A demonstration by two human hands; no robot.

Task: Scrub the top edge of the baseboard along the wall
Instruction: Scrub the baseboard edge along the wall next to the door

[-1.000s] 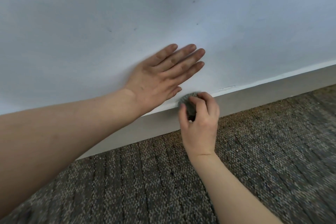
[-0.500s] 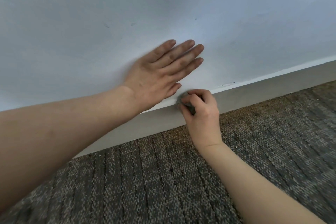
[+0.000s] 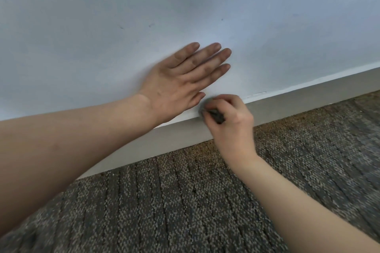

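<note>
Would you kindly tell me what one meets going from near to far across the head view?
Carpet → baseboard → scrubbing pad gripped by the right hand at its top edge → wall, left hand flat on it.

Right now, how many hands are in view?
2. The left hand lies flat on the wall; the right hand grips a grey scrubber at the baseboard top edge.

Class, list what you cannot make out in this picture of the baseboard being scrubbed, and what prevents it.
Head view: the scrubber is blurred and mostly covered by fingers of the right hand; kind unclear.
Head view: the left hand and forearm hide the baseboard top edge there.
Head view: the frame's right edge cuts off the baseboard.
Head view: dark specks on the wall are too small to identify.
</note>
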